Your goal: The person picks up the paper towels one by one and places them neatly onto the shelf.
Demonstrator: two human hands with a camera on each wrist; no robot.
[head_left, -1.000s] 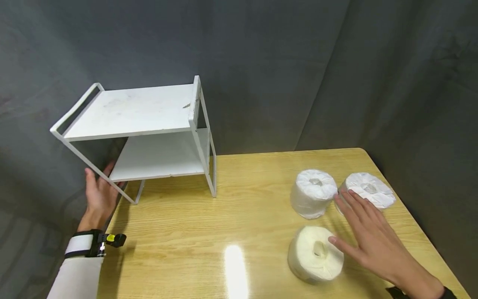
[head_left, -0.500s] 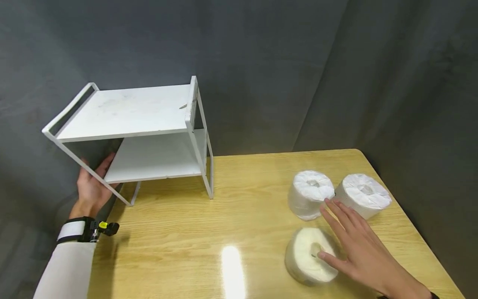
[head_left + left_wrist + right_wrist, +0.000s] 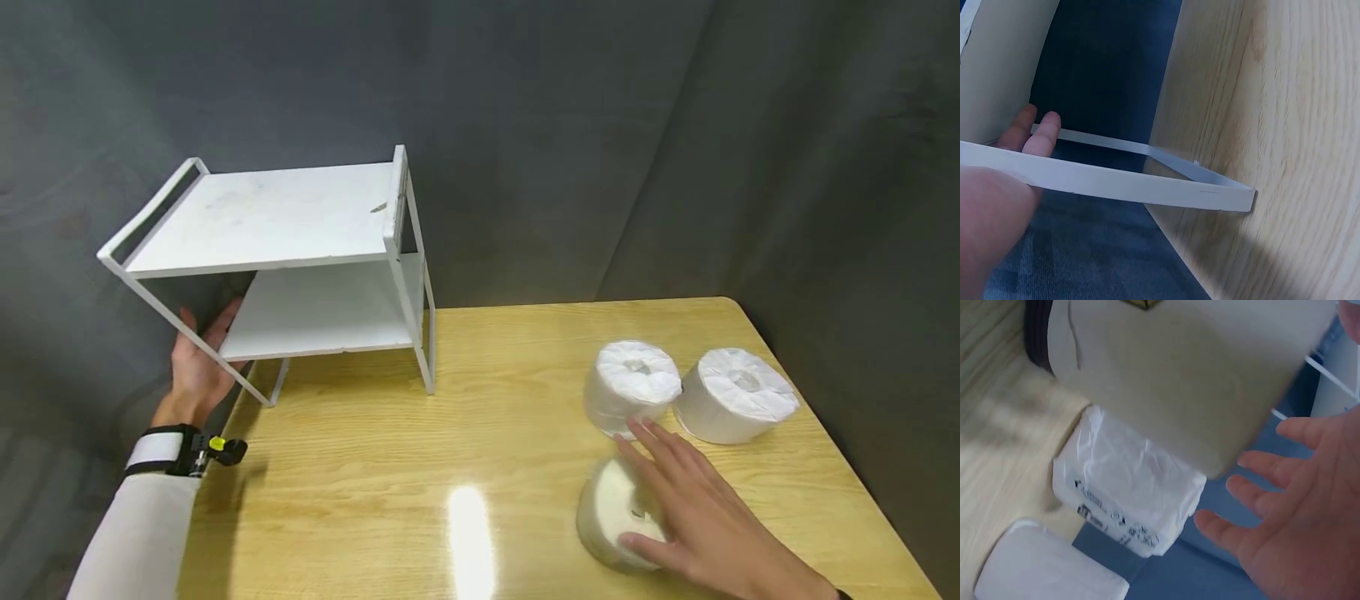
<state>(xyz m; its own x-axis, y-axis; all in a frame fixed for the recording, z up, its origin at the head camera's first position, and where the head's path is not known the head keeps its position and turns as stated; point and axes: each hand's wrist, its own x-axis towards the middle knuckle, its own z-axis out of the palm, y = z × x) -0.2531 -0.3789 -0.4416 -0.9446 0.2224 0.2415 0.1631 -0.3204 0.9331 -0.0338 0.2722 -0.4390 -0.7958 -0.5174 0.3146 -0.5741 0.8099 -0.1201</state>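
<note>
A white two-tier shelf rack (image 3: 262, 212) stands at the table's left end. My left hand (image 3: 198, 371) touches its left side frame, with thumb and fingers extended on either side of a bar. In the left wrist view, two fingertips show beyond the bar, beside a board. My right hand (image 3: 690, 508) hovers over a cream toilet roll (image 3: 611, 517), fingers spread and covering part of it. The right wrist view shows a gap between the fingertips and this roll. Behind it stand two white wrapped toilet rolls, one on the left (image 3: 626, 400) and one on the right (image 3: 723, 408).
The wooden table (image 3: 360, 500) has a bright reflection near its front. Dark grey curtains (image 3: 525, 150) hang close behind it and along both sides. Printed lettering shows on a white wrapper (image 3: 1129, 481) in the right wrist view.
My right hand has moved left and slightly toward the front, from beside the rolls to over the cream one. My left hand stays at the rack, its thumb slightly higher. The rolls keep their places.
</note>
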